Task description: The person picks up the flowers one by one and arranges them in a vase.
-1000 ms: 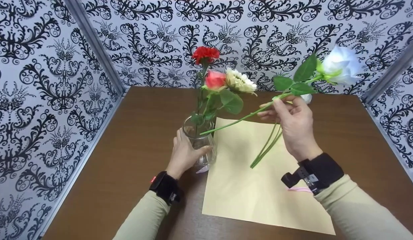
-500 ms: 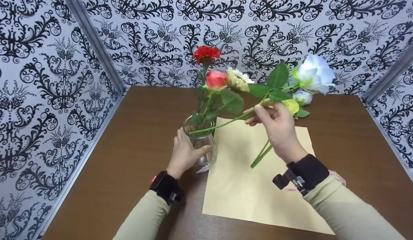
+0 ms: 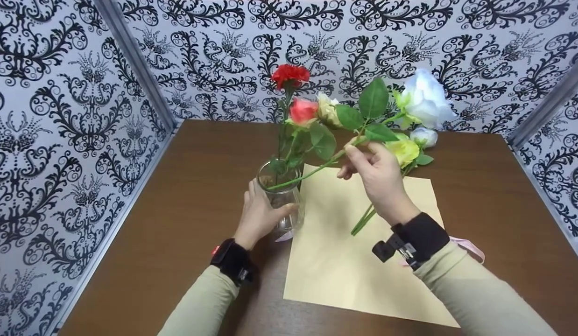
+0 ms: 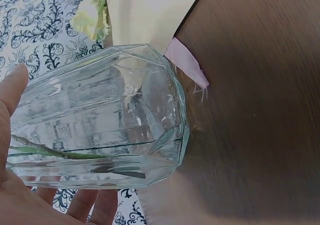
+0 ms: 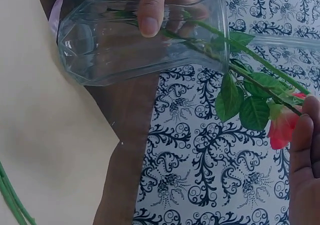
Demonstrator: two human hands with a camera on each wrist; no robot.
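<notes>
My left hand [image 3: 257,214] grips a clear glass vase [image 4: 125,105] round its side, with the thumb across the front. A red carnation [image 3: 290,76] and a coral-pink rose [image 3: 303,111] stand in the vase, and a cream flower [image 3: 327,112] shows behind the rose. Between thumb and fingers, my right hand [image 3: 381,179] pinches the stem of a pale blue rose [image 3: 425,100] just below its leaves. That stem slants down left, and its lower end is in the vase's mouth. Its bloom tilts up to the right.
Cream paper [image 3: 345,261] lies right of the vase on the brown table [image 3: 200,163]. A yellow rose [image 3: 403,150] and a small whitish bloom [image 3: 424,136] lie behind my right hand, stems across the paper. Pink ribbon [image 3: 468,246] shows by my right sleeve. Patterned walls enclose the table.
My right hand has moved left with the pale blue rose, bringing the stem's end from the vase's right rim into its mouth. My left hand stays on the vase.
</notes>
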